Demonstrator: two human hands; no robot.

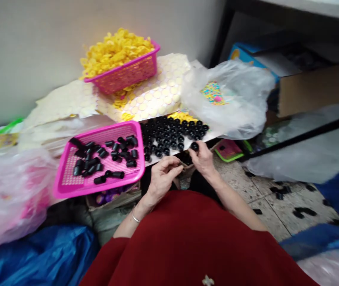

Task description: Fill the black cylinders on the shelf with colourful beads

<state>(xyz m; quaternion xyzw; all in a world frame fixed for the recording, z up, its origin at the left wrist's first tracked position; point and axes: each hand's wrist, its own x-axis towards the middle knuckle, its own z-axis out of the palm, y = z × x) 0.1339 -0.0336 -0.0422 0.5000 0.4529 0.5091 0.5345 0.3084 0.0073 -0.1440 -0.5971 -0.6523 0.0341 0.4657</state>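
Filling the white table (212,135), black caps (166,142) sit right of a pink basket (98,190). Your right hand (203,159) pinches one black cap (194,146) at the near edge; your left hand (164,175) curls nearby, but I can't tell if it holds anything.

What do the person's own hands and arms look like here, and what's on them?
Both the left hand and right hand are ungloved. A thin, silvery bangle circles the left wrist; none shows on the right. The forearms are uncovered, and the sleeves are plain dark red, matching the top.
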